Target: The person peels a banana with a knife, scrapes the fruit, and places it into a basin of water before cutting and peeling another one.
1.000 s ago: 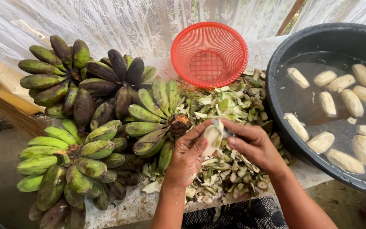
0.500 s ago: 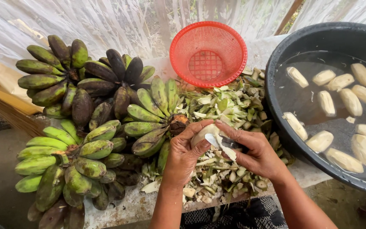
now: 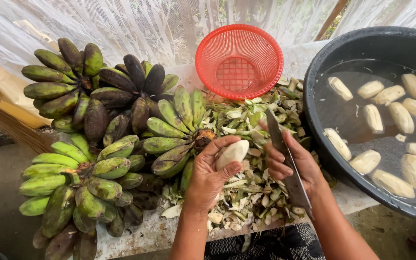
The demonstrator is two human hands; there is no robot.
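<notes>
Pale peeled banana (image 3: 232, 153), above the peel heap (image 3: 251, 192), sat pinched in left hand (image 3: 208, 178) fingertips, likely light, soft and slick, best cradled mid-length; right hand (image 3: 292, 166) was closed around a knife (image 3: 285, 159).

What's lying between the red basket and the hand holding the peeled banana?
In the head view, a heap of green and pale peelings lies between the red basket and the left hand with the peeled banana.
</notes>
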